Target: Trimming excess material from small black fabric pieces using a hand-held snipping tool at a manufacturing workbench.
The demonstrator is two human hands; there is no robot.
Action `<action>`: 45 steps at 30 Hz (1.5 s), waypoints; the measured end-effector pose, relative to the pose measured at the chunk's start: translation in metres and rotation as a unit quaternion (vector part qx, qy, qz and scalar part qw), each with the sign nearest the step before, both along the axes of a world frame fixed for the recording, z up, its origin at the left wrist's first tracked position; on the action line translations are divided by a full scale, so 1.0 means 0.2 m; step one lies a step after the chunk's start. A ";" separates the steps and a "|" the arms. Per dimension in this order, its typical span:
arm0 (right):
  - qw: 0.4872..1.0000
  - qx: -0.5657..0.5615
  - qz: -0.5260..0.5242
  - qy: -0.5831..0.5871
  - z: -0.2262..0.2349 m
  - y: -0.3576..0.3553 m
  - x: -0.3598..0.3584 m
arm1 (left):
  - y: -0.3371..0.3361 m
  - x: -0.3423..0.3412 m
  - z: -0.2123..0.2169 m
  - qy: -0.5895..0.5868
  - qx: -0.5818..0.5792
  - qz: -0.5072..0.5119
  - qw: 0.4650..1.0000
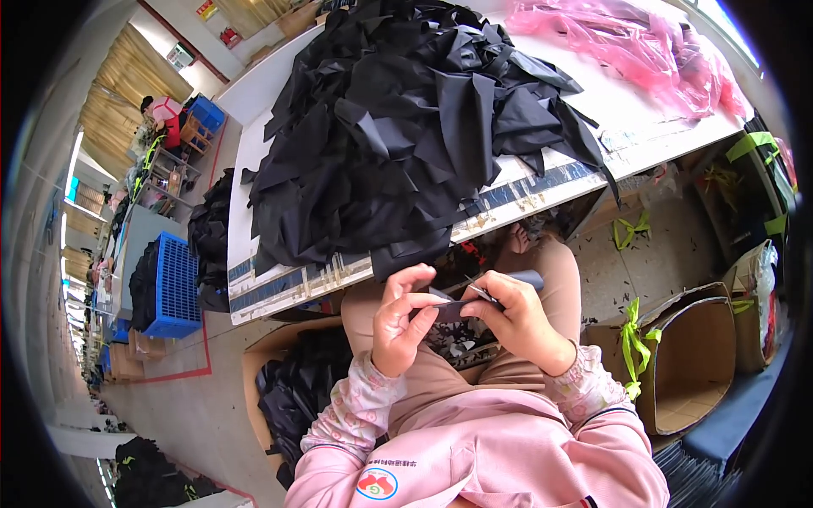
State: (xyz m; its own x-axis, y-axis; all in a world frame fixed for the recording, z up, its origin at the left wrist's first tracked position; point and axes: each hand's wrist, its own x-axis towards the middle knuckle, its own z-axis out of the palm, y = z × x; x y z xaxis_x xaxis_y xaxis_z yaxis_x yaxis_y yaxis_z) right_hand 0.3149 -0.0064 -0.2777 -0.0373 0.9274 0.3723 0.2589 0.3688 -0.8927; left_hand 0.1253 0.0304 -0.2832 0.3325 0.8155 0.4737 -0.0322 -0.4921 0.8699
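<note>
Above my lap, close to the table's front edge, a small piece of black cloth [450,312] is stretched between my two hands. My left hand [401,326] pinches its left end between thumb and fingers. The other end is in my right hand [517,320], which also has a small pointed metal tool [479,291] among its fingers; most of the tool is hidden, so I cannot tell its exact kind. Dark cloth also sticks out beyond the right fingers. A large heap of black cloth pieces [398,127] covers the table, some hanging over its near edge.
The white table [292,300] has a worn, taped edge. Pink plastic film [635,51] lies at its far right. A cardboard box of black cloth [251,360] stands by my left leg, an open carton [690,381] at right. A blue crate [176,288] stands farther left.
</note>
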 end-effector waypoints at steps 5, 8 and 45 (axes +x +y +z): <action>0.996 -0.040 0.053 0.051 0.01 -0.01 0.00 | -0.03 -0.01 -0.05 -0.181 -0.386 -0.155 0.891; 0.998 -0.028 0.049 0.039 -0.01 -0.01 0.00 | -0.06 0.03 -0.09 -0.232 -0.377 -0.108 0.890; 0.997 -0.059 -0.027 0.039 -0.10 -0.05 0.00 | -0.11 0.00 -0.12 -0.140 -0.164 0.013 0.976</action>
